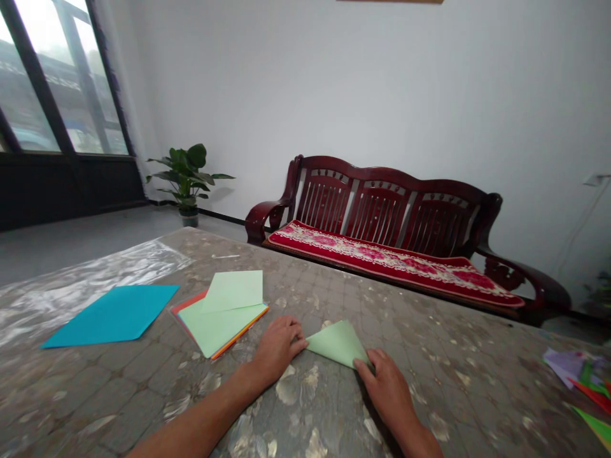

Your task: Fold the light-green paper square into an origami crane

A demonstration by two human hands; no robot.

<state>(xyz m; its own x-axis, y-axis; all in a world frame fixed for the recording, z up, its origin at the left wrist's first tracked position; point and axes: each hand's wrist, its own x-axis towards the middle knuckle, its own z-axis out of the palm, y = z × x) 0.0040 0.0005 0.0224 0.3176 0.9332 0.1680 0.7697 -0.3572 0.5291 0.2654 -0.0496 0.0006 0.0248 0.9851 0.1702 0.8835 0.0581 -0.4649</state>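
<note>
A pale green sheet of paper (pixel 338 342), folded to a triangle, lies on the patterned tablecloth (pixel 305 407) in front of me. At its left corner is my left hand (pixel 281 343), its fingers closed together and the thumb touching the tip. My right hand (pixel 384 378) pinches the right corner between thumb and fingers. To the left of my left hand is a stack of coloured paper (pixel 217 327), light green on top with orange and yellow edges showing. A smaller light green sheet (pixel 236 289) rests on that stack.
A large blue sheet (pixel 114 315) lies at the left, beside a clear plastic wrapper (pixel 119 270). Folded paper pieces (pixel 580 372) in purple, red and green sit at the right edge. Beyond the table stand a wooden bench (pixel 377 203) and a potted plant (pixel 186 178).
</note>
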